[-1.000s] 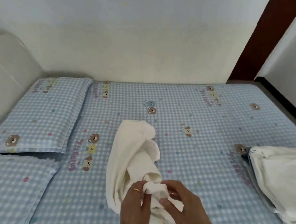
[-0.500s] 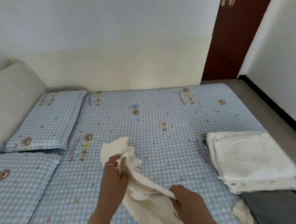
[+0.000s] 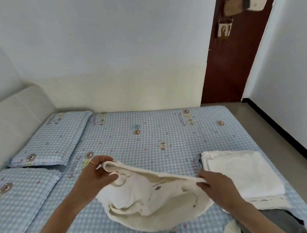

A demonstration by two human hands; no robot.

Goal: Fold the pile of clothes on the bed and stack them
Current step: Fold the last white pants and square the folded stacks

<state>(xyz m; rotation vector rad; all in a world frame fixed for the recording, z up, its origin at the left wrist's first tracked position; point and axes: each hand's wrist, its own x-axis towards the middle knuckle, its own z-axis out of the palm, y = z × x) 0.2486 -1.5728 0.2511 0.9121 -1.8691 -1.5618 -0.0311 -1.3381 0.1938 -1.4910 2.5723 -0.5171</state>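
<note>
Above the near part of the blue checked bear-print bed (image 3: 150, 135), the left hand (image 3: 96, 178) and right hand (image 3: 217, 187) each pinch one end of the cream fleece garment's (image 3: 147, 197) stretched edge in curled fingers, its body sagging onto the sheet, just left of the folded white clothes stack (image 3: 242, 173), with two matching checked pillows (image 3: 55, 139) farther back.

The hands moved apart and pulled the cream cloth (image 3: 151, 197) out wide. The left hand (image 3: 96, 176) went up and left with one end, and the right hand (image 3: 217, 187) took the other end near the stack (image 3: 240, 171).
</note>
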